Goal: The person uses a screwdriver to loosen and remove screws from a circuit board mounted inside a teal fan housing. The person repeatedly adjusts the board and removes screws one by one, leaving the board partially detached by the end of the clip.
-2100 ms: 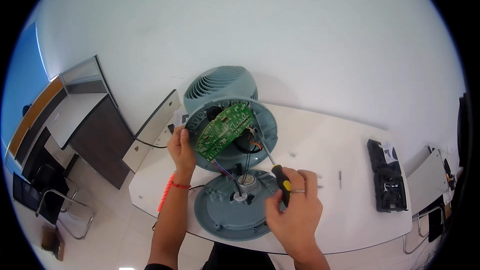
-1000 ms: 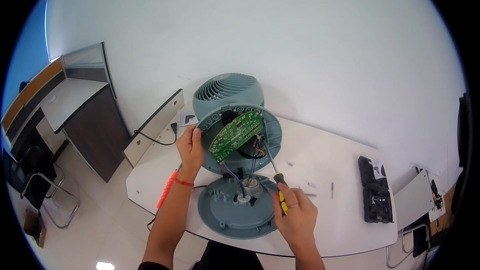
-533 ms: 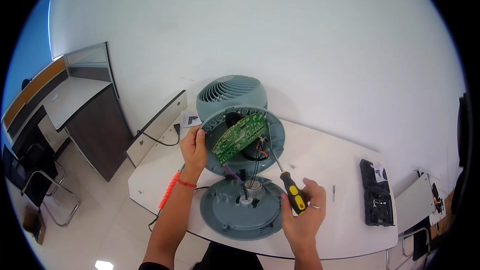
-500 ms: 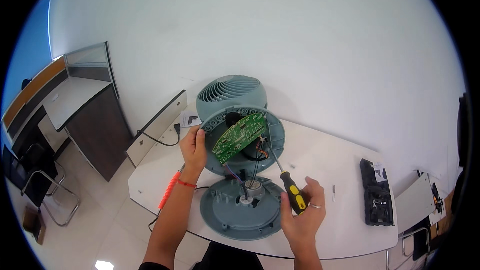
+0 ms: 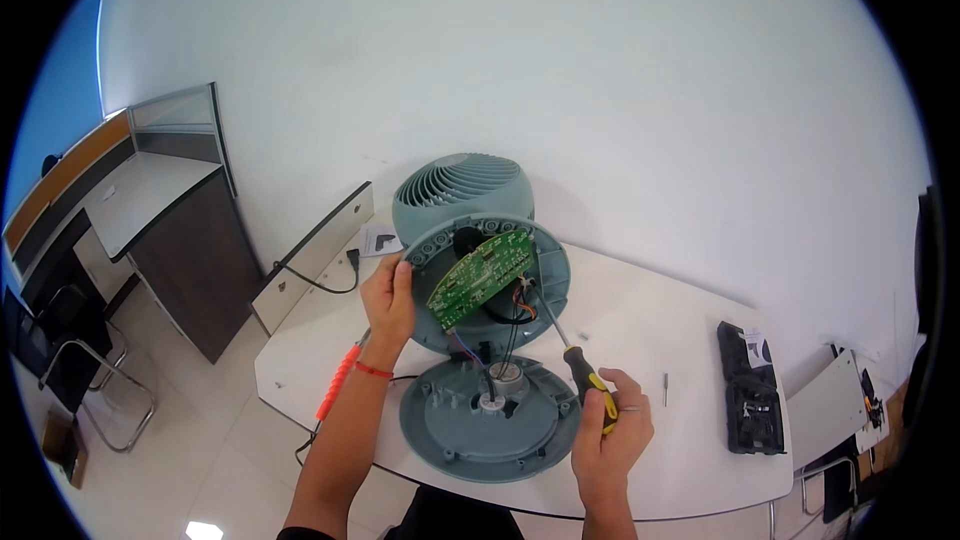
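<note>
Right hand [image 5: 612,432], near right: fingers and thumb closed round the handle of one black-and-yellow screwdriver [image 5: 581,370], shaft slanting far and left. Lower cover [image 5: 455,440], round, grey-green, lying inside up at the near edge of the counter [image 5: 655,325], just left of the right hand; round silver motor [image 5: 507,374] mounted in it. Tool with red spiral grip [image 5: 338,384], left of the cover, beside the left forearm. Left hand [image 5: 388,304]: fingers closed on the left rim of the grey-green housing [image 5: 552,258], which stands tilted beyond the cover, open side to the person. Screwdriver tip within the housing's right part, by the orange and black wires [image 5: 524,308]; contact there cannot be told. Green circuit board [image 5: 482,278], set aslant in the housing, between left fingers and tip. Slim metal bit [image 5: 666,389], right; black tool case [image 5: 755,395], open, farther right. Black plug [image 5: 353,258] and leaflet [image 5: 379,239], far left. Slatted fan head [image 5: 464,185], directly behind the housing.
</note>
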